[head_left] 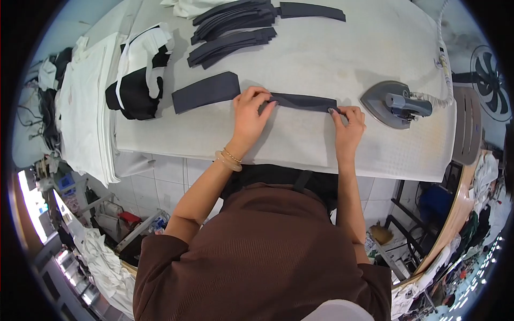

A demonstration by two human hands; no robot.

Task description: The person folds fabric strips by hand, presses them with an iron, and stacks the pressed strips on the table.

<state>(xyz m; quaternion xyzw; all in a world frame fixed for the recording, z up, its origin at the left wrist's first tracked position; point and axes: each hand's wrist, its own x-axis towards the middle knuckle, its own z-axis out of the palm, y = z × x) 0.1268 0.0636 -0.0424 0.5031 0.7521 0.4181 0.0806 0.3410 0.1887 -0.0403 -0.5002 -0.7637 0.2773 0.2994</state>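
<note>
A dark grey fabric strip [304,101] lies across the ironing table in front of me, its lower edge partly folded over. At its left end, my left hand [251,111] pinches the cloth between thumb and fingers. My right hand [348,124] grips the right end the same way. Just left of my left hand lies a wider dark grey fabric piece [206,93], flat on the table. To the right of my right hand, a steam iron [396,105] rests on its soleplate, its tip pointing left.
Stacks of dark grey strips [233,45] lie at the back, with a single strip [313,11] beside them. A black and white cloth bundle [140,80] and layered white fabric [88,107] cover the left side. The iron's hose [442,59] runs up the right edge near a fan [486,83].
</note>
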